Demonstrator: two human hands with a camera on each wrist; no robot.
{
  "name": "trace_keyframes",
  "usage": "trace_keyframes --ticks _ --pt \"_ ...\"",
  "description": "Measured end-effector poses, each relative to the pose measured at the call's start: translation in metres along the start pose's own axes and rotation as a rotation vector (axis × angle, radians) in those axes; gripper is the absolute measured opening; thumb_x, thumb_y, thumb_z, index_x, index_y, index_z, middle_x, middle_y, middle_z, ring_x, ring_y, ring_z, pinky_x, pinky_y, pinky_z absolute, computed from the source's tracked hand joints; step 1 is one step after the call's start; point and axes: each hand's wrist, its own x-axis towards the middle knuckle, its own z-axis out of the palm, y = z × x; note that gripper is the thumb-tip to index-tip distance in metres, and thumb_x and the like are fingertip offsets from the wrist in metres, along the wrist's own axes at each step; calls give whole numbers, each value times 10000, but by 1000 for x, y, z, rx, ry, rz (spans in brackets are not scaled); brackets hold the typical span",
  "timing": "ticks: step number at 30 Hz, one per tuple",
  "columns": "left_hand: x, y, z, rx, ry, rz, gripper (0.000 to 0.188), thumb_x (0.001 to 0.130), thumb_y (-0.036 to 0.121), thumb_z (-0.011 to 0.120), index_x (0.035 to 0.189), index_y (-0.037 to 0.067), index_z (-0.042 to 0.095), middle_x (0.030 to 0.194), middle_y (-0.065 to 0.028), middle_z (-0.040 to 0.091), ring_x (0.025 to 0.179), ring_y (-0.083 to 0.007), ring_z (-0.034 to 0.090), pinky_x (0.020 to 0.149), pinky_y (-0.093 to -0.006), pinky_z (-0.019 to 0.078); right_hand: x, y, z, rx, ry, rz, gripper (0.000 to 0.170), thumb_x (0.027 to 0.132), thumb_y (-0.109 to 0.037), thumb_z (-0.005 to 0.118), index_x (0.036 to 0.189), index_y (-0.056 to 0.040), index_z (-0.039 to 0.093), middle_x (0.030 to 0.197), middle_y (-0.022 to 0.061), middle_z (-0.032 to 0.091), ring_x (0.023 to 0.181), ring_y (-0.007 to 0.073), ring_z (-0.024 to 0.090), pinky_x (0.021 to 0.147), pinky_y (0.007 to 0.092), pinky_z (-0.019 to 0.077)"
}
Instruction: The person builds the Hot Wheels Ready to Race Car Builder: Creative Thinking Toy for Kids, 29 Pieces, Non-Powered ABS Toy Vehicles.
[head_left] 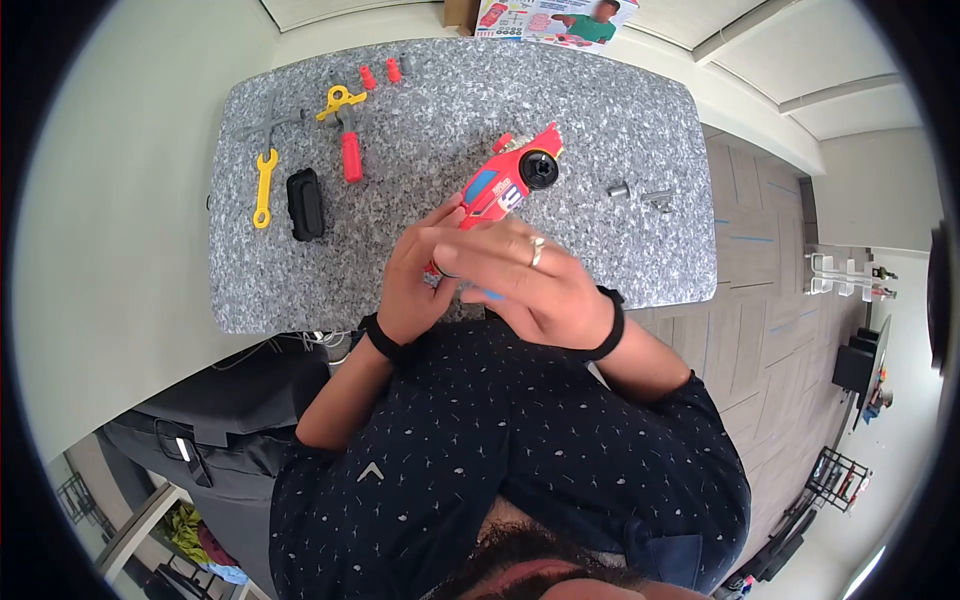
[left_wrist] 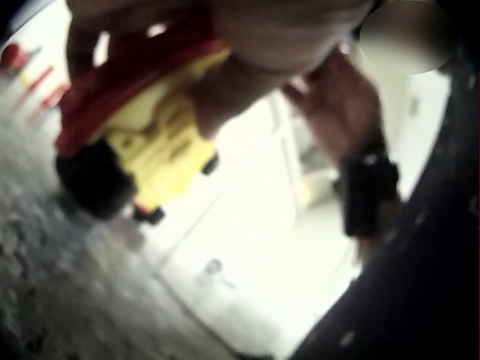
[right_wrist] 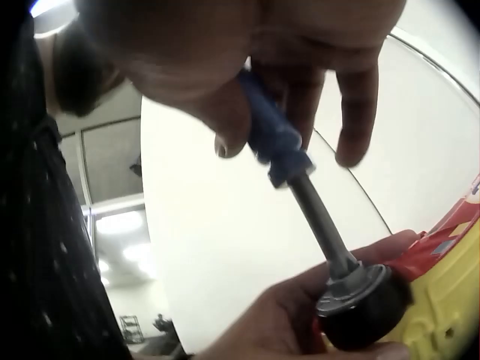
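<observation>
A red toy car [head_left: 490, 197] with a yellow underside [left_wrist: 169, 150] is tilted above the table near its front edge, gripped by my left hand [head_left: 408, 285]. My right hand [head_left: 530, 285] pinches the blue handle [right_wrist: 274, 131] of a screwdriver between thumb and fingers. In the right wrist view its grey shaft [right_wrist: 321, 217] meets the centre of a black wheel [right_wrist: 364, 307], beside the left hand's fingers. The head view hides most of the tool under the right hand.
On the grey speckled table [head_left: 600, 120] lie a yellow wrench [head_left: 264, 188], a grey cross-shaped tool [head_left: 269, 125], a black tray-like piece [head_left: 305, 204], a red-handled tool [head_left: 350, 150], small red pieces [head_left: 368, 77] and grey metallic parts [head_left: 657, 198]. A printed box [head_left: 540, 22] stands behind.
</observation>
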Motion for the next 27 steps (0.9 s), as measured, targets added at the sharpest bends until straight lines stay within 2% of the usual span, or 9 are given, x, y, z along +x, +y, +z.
trace_keyframes --ticks 4,11,14,17,19,22,25,26,27 --pt "-6 -5 0 37 -25 6 698 885 9 816 1558 74 644 1643 -181 646 1468 -405 639 1195 -504 524 11 -13 1 -126 126 57 663 958 54 737 1604 -25 609 1670 204 612 1395 385 683 1182 504 533" --pt "-1 -6 3 -29 19 12 641 927 15 812 1545 73 652 1651 -170 645 1467 -382 650 1205 -494 517 8 -8 5 -1 86 41 614 959 70 740 1559 -29 659 1579 192 678 1394 391 697 1177 491 562" --pt "-2 -12 1 -5 -9 49 654 1009 158 811 1610 0 606 1687 -236 588 1520 -396 624 1245 -494 513 15 -12 2 42 58 25 613 955 62 789 1551 -18 669 1494 209 725 1307 392 752 1121 495 590" --pt "-1 -6 3 -23 21 -4 636 936 -11 781 1553 69 651 1658 -162 643 1483 -371 643 1222 -490 508 10 -5 1 44 30 32 621 971 59 769 1575 -18 645 1479 200 732 1313 379 750 1093 476 605" --pt "-3 -8 5 -51 30 0 647 933 -20 771 1562 75 649 1670 -161 631 1486 -371 641 1226 -490 504 11 -5 0 11 11 16 640 984 57 753 1604 -6 609 1469 195 738 1323 372 747 1074 461 615" --pt "-3 -4 0 5 7 18 678 921 -36 764 1577 77 638 1688 -170 608 1488 -380 637 1230 -489 503 7 -7 -2 62 124 61 520 1007 64 701 1520 25 632 1358 212 762 1249 368 768 1037 464 626" --pt "2 4 -6 57 4 -13 688 921 5 821 1579 68 630 1676 -208 609 1493 -393 643 1226 -481 514 -20 13 -11 198 528 37 366 1007 75 651 1369 26 660 1209 196 760 1132 335 770 1003 476 625" --pt "2 5 -7 64 6 -35 690 923 29 849 1577 64 629 1667 -224 614 1495 -398 647 1224 -478 519 -22 12 -22 192 631 105 362 1007 92 588 1344 2 687 1107 127 708 1007 207 692 941 363 561" --pt "2 5 -7 60 4 -33 688 914 17 853 1565 63 634 1657 -219 621 1477 -396 657 1221 -475 521 -36 21 -37 24 669 186 367 970 114 582 1294 12 720 1059 94 691 956 180 657 876 339 531"
